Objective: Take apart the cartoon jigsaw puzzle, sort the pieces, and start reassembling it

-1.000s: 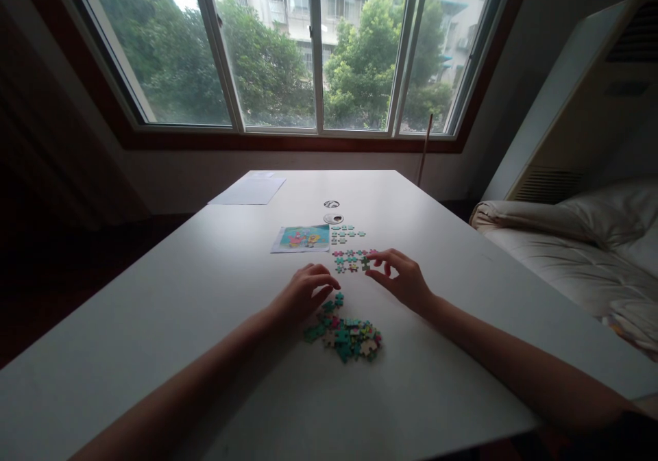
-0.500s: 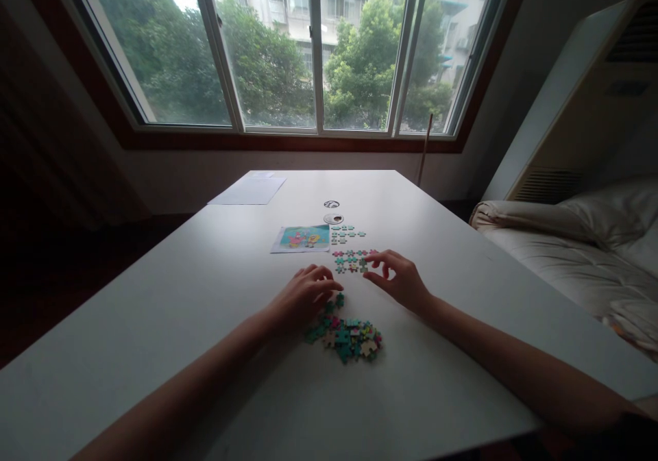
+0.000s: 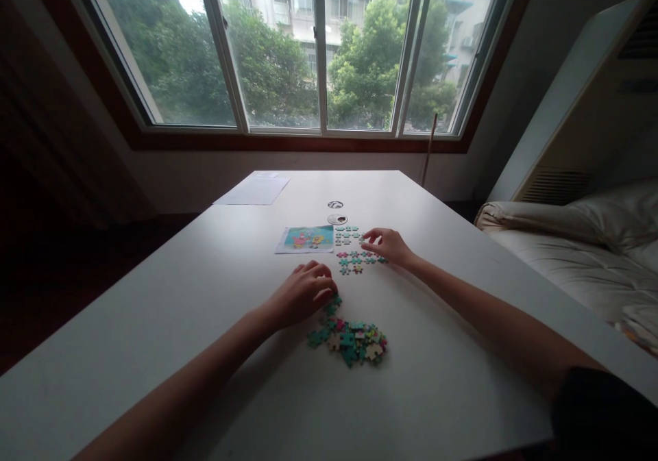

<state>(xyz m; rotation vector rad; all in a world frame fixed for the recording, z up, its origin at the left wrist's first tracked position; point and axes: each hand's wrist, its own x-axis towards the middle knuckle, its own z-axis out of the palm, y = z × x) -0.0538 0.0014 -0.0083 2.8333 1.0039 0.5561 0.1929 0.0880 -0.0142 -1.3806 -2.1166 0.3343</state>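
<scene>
A heap of teal, pink and yellow jigsaw pieces (image 3: pixel 349 338) lies on the white table (image 3: pixel 154 324). My left hand (image 3: pixel 303 291) rests with curled fingers at the heap's far left edge, fingertips touching its top pieces. My right hand (image 3: pixel 388 244) is stretched further out, thumb and fingers pinched over sorted pieces. Two small groups of laid-out pieces lie there: a nearer one (image 3: pixel 356 262) and a farther one (image 3: pixel 348 233). Whether a piece sits in the pinch is too small to see. A colourful reference picture (image 3: pixel 306 239) lies left of them.
Two small round discs (image 3: pixel 336 212) lie beyond the picture. A sheet of paper (image 3: pixel 253 190) sits at the table's far left corner. A bed with pale bedding (image 3: pixel 576 242) stands right of the table, a wide window (image 3: pixel 319 50) behind it.
My right hand has reached forward from the nearer group of laid-out pieces toward the farther group. My left hand stayed at the heap, closing slightly on its top pieces.
</scene>
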